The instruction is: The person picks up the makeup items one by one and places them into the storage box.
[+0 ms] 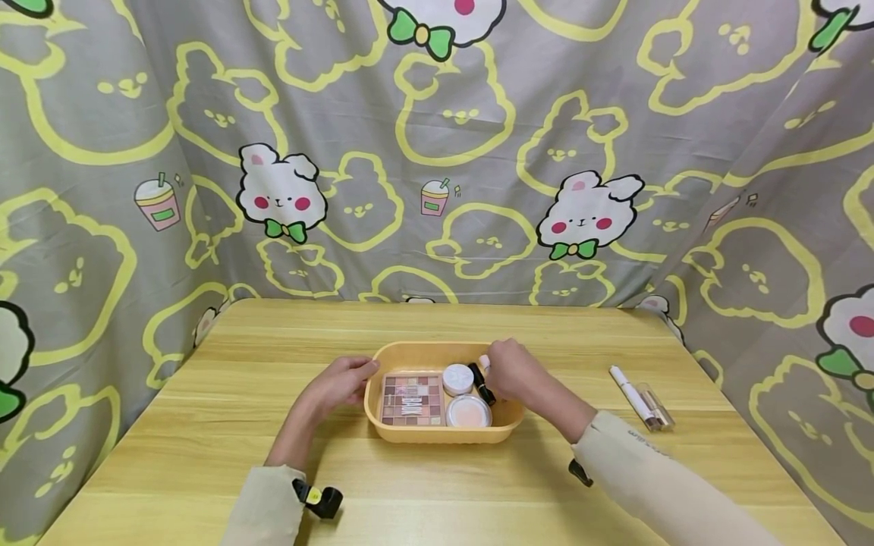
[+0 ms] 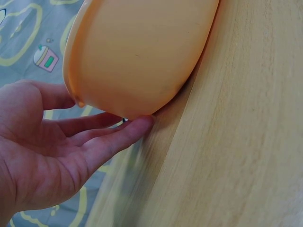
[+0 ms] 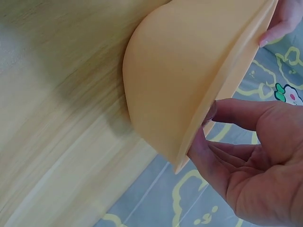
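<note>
An orange plastic basket (image 1: 444, 434) stands on the table, holding an eyeshadow palette (image 1: 412, 400), a white round jar (image 1: 457, 379), a round powder compact (image 1: 469, 412) and a black lipstick tube (image 1: 482, 385). My left hand (image 1: 344, 379) holds the basket's left end, thumb at the rim and fingers against the underside in the left wrist view. Over the right end, my right hand (image 1: 512, 370) pinches a slim tube whose white end (image 1: 485, 362) peeks out. The rim hides most of this tube from the right wrist camera; its exact kind I cannot tell.
To the right on the wooden table (image 1: 423, 493) lie a white pen-like tube (image 1: 632, 397) and a clear tube (image 1: 654, 406) side by side. A grey patterned curtain (image 1: 369, 250) hangs behind the table and along both sides.
</note>
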Motion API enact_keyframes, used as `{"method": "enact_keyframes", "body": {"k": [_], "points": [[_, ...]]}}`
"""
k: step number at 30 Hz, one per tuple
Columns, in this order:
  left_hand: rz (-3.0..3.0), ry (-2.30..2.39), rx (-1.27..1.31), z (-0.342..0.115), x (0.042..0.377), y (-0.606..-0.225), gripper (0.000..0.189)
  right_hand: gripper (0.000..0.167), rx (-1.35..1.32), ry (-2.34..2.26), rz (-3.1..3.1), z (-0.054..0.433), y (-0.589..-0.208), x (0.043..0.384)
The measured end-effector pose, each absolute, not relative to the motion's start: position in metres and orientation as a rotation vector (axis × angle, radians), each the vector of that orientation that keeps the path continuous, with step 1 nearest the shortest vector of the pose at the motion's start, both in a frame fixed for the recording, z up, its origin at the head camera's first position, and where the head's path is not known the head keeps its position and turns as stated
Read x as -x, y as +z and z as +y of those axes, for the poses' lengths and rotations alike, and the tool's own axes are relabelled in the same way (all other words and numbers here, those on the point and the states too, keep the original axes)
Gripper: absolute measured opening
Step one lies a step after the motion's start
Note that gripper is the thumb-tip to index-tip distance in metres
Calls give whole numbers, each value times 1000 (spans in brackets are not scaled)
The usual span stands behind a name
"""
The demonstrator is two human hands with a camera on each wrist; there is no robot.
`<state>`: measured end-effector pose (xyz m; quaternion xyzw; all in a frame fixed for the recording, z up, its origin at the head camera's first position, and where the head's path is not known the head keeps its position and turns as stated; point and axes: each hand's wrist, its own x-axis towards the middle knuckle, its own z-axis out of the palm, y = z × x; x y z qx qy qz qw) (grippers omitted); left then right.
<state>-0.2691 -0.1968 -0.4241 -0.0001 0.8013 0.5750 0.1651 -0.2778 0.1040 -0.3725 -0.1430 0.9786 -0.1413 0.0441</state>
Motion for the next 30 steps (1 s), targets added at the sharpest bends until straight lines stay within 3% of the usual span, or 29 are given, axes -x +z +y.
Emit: {"method": "enact_keyframes", "body": {"k": [14,24,30], "points": [[2277,1652,8,-196,271,-425,53,30,388,-381,2931,98,-375,277],[2279,1656,13,-197,271,-426,54,42,454,-335,2949,97,-378,276],[2274,1658,17,-198,271,-426,54,37,507,-283,2987,96,-384,278]]}}
